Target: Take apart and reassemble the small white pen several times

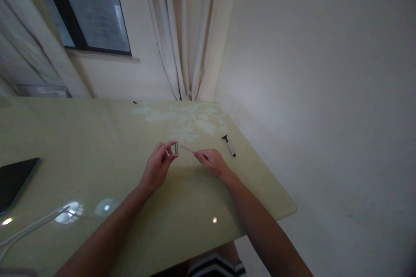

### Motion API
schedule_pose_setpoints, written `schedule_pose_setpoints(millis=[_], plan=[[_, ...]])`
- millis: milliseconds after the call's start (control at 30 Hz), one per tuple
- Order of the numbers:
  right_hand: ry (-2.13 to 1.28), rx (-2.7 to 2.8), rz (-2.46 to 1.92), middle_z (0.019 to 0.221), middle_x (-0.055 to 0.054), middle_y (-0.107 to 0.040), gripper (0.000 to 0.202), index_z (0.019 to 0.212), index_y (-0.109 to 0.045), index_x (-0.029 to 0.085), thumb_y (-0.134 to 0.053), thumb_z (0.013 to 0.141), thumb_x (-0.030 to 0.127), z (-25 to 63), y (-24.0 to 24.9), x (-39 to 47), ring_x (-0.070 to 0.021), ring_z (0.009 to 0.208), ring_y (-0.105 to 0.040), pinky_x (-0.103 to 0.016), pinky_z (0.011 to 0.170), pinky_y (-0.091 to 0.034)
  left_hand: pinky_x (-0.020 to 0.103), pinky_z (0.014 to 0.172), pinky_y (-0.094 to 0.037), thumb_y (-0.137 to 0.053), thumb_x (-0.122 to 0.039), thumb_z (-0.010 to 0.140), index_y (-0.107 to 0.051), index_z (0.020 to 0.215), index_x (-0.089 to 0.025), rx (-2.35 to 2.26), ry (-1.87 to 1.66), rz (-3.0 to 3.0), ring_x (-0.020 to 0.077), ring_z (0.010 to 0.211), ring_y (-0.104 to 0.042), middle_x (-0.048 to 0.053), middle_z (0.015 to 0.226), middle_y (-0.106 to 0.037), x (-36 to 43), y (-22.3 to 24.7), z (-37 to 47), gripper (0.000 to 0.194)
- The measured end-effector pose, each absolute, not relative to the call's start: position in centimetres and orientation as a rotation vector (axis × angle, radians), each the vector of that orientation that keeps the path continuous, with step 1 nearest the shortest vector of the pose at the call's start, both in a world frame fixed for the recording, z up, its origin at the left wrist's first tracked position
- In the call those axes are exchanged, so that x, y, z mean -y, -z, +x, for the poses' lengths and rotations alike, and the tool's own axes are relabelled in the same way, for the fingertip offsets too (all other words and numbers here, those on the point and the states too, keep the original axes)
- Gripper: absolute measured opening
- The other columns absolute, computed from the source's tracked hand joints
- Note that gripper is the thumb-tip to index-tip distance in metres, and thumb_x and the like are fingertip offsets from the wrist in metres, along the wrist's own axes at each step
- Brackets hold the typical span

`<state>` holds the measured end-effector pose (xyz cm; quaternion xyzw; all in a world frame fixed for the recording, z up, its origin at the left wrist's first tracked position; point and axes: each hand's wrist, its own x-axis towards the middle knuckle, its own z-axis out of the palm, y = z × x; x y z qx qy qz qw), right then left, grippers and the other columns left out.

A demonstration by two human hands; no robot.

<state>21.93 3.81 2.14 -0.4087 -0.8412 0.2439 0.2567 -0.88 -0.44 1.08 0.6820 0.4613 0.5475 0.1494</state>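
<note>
My left hand (pixel 157 164) pinches a small flat rectangular piece (pixel 176 149) by its ends between thumb and fingers. It has a dark green middle and pale edges, and its kind is too small to make out. In my right hand (pixel 212 161) is a thin pale stick (pixel 186 149), closed in the fingers and pointing left. The stick's tip is close to the rectangular piece, with a narrow gap showing between them. Both hands are above the table. To the right of my right hand lies a razor (pixel 229 146) with a black head and a grey-and-black handle.
The glossy pale table (pixel 182 207) bears a white floral pattern near the back. A dark tablet-like device (pixel 16 181) lies at the left, with white cables (pixel 32 228) in front of it. A small black object (pixel 134 102) sits by the back edge. A wall (pixel 325 108) borders the right side.
</note>
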Motion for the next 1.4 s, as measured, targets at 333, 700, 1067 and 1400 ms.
schedule_pose_setpoints(millis=[333, 700, 1067, 1400], plan=[[-0.666, 2.271, -1.082, 0.061, 0.002, -0.044, 0.055, 0.066, -0.045, 0.019, -0.036, 0.106, 0.056, 21.71, -2.04, -3.72, -0.0118, 0.058, -0.04, -0.028, 0.06, -0.022, 0.024, 0.063, -0.044, -0.063, -0.025, 0.096, -0.065, 0.126, -0.024, -1.321, -1.556, 1.961, 0.0126, 0.066, -0.047, -0.001, 0.087, -0.051, 0.37, -0.87, -0.86, 0.03], [-0.695, 2.281, -1.063, 0.06, 0.002, -0.043, 0.059, 0.065, -0.046, 0.019, -0.034, 0.105, 0.06, 21.65, -2.09, -3.75, -0.0113, 0.058, -0.04, -0.028, 0.06, -0.022, 0.024, 0.063, -0.044, -0.063, -0.022, 0.096, -0.064, 0.128, -0.024, -1.277, -1.532, 1.978, 0.0117, 0.066, -0.048, -0.002, 0.088, -0.052, 0.41, -0.53, -0.8, 0.032], [-0.712, 2.257, -1.086, 0.06, 0.002, -0.042, 0.059, 0.065, -0.045, 0.019, -0.035, 0.105, 0.062, 21.85, -2.2, -3.92, -0.0115, 0.058, -0.04, -0.029, 0.06, -0.022, 0.024, 0.063, -0.044, -0.063, -0.024, 0.096, -0.064, 0.127, -0.023, -1.27, -1.567, 1.986, 0.0114, 0.065, -0.047, -0.002, 0.087, -0.052, 0.43, -0.75, -0.74, 0.031], [-0.679, 2.241, -1.128, 0.059, 0.002, -0.041, 0.06, 0.065, -0.045, 0.019, -0.034, 0.104, 0.063, 22.0, -2.01, -4.17, -0.0118, 0.058, -0.04, -0.029, 0.059, -0.022, 0.024, 0.063, -0.044, -0.064, -0.024, 0.095, -0.065, 0.126, -0.023, -1.283, -1.549, 1.961, 0.012, 0.067, -0.048, -0.002, 0.087, -0.052, 0.34, -0.61, -0.79, 0.031]])
